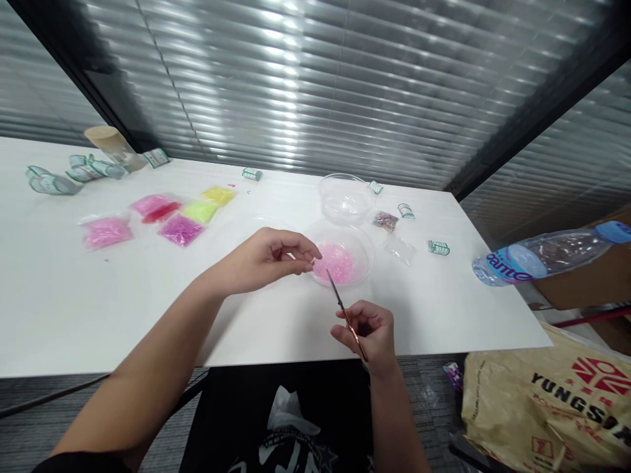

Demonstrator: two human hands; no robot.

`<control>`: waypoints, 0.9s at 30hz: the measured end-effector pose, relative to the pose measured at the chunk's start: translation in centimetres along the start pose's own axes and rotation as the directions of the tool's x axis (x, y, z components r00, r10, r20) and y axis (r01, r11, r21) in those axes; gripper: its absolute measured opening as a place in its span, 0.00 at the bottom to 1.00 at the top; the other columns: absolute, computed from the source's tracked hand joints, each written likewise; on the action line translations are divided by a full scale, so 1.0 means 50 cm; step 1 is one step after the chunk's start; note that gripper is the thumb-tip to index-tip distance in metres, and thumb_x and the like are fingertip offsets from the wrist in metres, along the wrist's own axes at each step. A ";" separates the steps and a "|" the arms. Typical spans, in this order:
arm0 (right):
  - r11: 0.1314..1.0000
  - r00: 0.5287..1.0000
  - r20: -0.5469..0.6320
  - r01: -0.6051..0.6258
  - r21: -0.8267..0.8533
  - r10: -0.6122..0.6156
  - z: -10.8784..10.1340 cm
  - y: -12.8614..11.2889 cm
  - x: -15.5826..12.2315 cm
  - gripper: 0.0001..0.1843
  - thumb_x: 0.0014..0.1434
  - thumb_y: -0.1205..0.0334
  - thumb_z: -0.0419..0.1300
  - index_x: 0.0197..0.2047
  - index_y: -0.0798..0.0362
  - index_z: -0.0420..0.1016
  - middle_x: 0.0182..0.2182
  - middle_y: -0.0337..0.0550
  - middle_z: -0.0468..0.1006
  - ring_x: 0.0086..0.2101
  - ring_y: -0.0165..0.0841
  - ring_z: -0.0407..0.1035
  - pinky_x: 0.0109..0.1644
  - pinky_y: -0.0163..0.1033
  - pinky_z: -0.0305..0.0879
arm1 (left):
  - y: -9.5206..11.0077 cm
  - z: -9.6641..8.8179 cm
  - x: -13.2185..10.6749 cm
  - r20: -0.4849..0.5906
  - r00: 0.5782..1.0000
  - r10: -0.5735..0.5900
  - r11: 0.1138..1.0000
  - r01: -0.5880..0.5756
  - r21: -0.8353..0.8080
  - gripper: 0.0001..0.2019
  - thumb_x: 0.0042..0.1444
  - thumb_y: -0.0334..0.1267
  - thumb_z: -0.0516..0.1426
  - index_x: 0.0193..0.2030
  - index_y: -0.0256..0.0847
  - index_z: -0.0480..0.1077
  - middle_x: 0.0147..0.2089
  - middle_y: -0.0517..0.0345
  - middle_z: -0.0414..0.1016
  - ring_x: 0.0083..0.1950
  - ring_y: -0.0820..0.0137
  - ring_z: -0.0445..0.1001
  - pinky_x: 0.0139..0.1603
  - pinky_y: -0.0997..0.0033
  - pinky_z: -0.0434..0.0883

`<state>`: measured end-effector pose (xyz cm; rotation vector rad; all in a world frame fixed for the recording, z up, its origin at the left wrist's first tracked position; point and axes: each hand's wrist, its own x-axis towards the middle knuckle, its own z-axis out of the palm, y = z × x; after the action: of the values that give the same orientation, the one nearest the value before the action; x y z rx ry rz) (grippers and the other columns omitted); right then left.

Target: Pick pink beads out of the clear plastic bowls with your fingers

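My right hand [367, 332] grips a pair of scissors [348, 322] with copper-coloured handles. Their dark blades, seen nearly edge-on, point up and left over a clear plastic bowl [365, 253]. Small pink pieces [335, 264] lie in the bottom of this bowl. At the bowl's left rim is my left hand [276, 259], its thumb and fingertips drawn together in a pinch. Whatever sits between those fingertips is too small to name. Just behind stands another clear bowl [345, 200], with nothing coloured in it.
Bags of pink [107, 232], purple [182, 228] and yellow pieces [218, 195] lie at left. A bag of multicoloured bits [385, 221] and a clear bag [400, 249] are right of the bowls. A water bottle [552, 253] leans over the right edge, above a paper bag [547, 401].
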<state>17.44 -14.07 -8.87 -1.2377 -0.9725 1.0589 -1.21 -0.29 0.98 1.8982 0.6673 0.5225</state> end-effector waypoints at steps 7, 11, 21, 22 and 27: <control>0.997 0.995 0.093 0.035 0.062 -0.040 -0.006 0.004 -0.004 0.15 0.35 0.61 0.74 0.25 0.53 0.74 0.12 0.28 0.62 0.15 0.22 0.49 0.18 0.31 0.49 | 0.001 0.004 0.004 0.115 0.992 0.054 0.996 -0.062 0.068 0.07 0.57 0.37 0.59 0.42 0.40 0.75 0.43 0.56 0.76 0.38 0.75 0.73 0.36 0.76 0.70; 0.998 0.994 0.103 0.037 0.053 -0.042 -0.006 0.011 -0.005 0.16 0.36 0.61 0.75 0.23 0.52 0.72 0.13 0.28 0.62 0.15 0.22 0.50 0.18 0.31 0.49 | 0.002 0.007 0.003 0.152 0.985 0.082 0.991 -0.097 0.095 0.08 0.57 0.35 0.60 0.43 0.42 0.76 0.44 0.57 0.75 0.38 0.76 0.71 0.34 0.78 0.68; 0.998 0.990 0.122 0.067 0.020 -0.069 -0.009 0.015 -0.006 0.15 0.37 0.61 0.75 0.23 0.51 0.71 0.14 0.27 0.59 0.16 0.23 0.48 0.19 0.32 0.53 | 0.011 0.016 0.007 0.240 0.966 0.096 0.986 -0.126 0.111 0.08 0.56 0.30 0.60 0.42 0.43 0.78 0.44 0.58 0.73 0.34 0.79 0.68 0.30 0.81 0.65; 0.997 0.989 0.128 0.071 0.022 -0.074 -0.009 0.015 -0.006 0.15 0.38 0.61 0.75 0.23 0.51 0.71 0.14 0.27 0.59 0.16 0.23 0.48 0.19 0.32 0.53 | 0.012 0.017 0.007 0.246 0.965 0.096 0.986 -0.127 0.112 0.09 0.56 0.30 0.60 0.42 0.42 0.78 0.44 0.58 0.73 0.34 0.80 0.68 0.31 0.81 0.65; 0.997 0.989 0.126 0.077 0.023 -0.079 -0.008 0.015 -0.006 0.15 0.38 0.62 0.75 0.24 0.51 0.71 0.14 0.28 0.60 0.17 0.23 0.49 0.19 0.32 0.55 | 0.018 0.018 0.006 0.268 0.958 0.098 0.986 -0.130 0.102 0.10 0.56 0.27 0.60 0.41 0.42 0.78 0.43 0.58 0.73 0.33 0.80 0.67 0.32 0.81 0.65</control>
<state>17.70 -14.44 -9.65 -1.1193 -1.0977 1.0920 -0.23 -0.97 1.46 2.0812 0.4240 0.2997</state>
